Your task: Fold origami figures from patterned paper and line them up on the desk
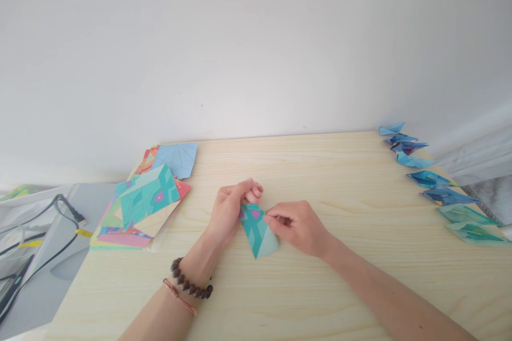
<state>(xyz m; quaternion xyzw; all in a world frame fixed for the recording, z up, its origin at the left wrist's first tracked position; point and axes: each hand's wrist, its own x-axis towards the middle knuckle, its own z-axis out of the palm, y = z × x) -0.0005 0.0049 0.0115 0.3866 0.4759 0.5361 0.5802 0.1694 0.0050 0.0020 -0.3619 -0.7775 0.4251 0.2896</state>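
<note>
A folded piece of teal origami paper (pixel 255 232) with purple patches and a paler flap is held between my hands over the middle of the table. My left hand (pixel 232 205) grips its upper left edge, fingers curled behind it and partly hidden. At its right edge, the thumb and index finger of my right hand (pixel 298 226) pinch the paper. The lower tip of the folded paper points toward me. A dark bead bracelet (pixel 192 287) and a thin copper-coloured bangle circle my left wrist.
On the left of the wooden table (pixel 256 303) lies a loose pile of patterned paper sheets (pixel 150 197). Several folded paper figures (pixel 434 178) line the right edge. Beyond the left edge, a black cable (pixel 76 216) runs over a grey box. A white wall stands behind.
</note>
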